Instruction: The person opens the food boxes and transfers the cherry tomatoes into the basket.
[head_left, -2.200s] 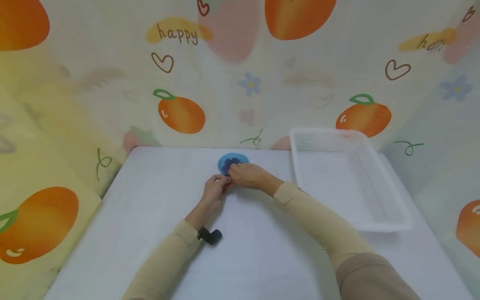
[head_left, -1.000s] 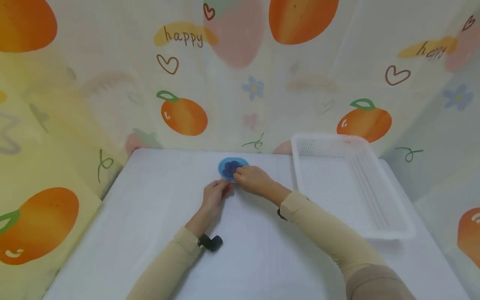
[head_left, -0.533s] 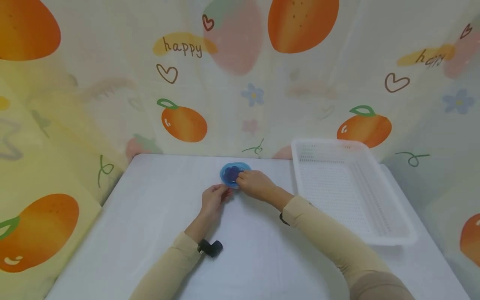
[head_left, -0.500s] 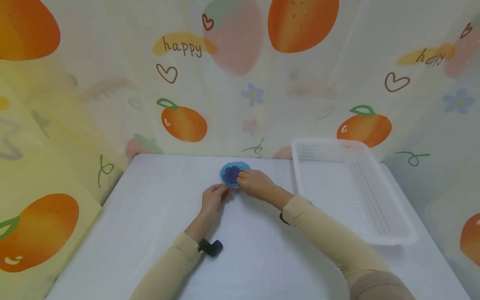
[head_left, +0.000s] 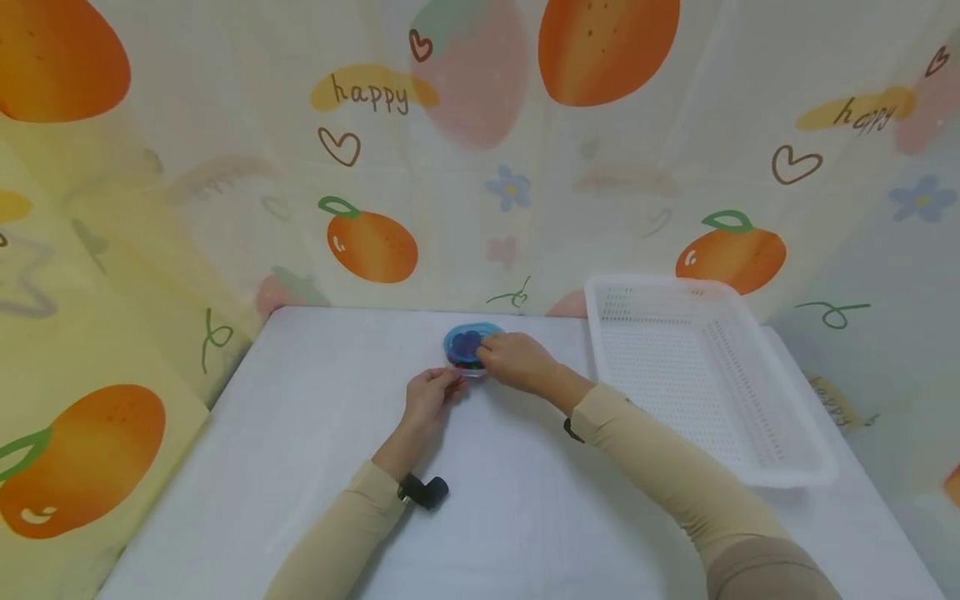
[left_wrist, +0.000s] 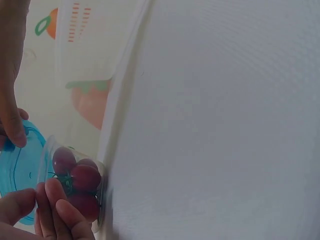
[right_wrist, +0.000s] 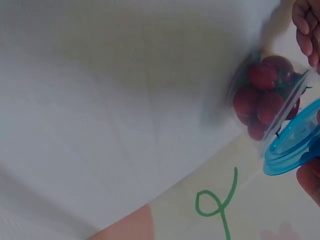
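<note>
A clear plastic container (right_wrist: 291, 105) holds several red cherry tomatoes (left_wrist: 86, 178) with green stems. Above its mouth, a blue lid (head_left: 467, 343) with a darker blue middle is tilted, raised off the rim in the right wrist view. My right hand (head_left: 521, 361) pinches the lid's right edge between thumb and fingers. At the near left side, my left hand (head_left: 429, 397) pinches the container's rim; in the left wrist view its thumb and fingers meet there. Tomatoes show under the lid's near edge in the head view.
A large white perforated plastic basket (head_left: 787, 477) stands on the right of the white table (head_left: 300, 467), beyond my right forearm. A fruit-printed cloth (head_left: 450, 208) rises behind the table's far edge. A small black device (head_left: 426, 492) is strapped at my left wrist.
The near side of the lid has lifted off the container, uncovering the tomatoes. My right hand has moved slightly up and right with the lid. The left hand stays at the container.
</note>
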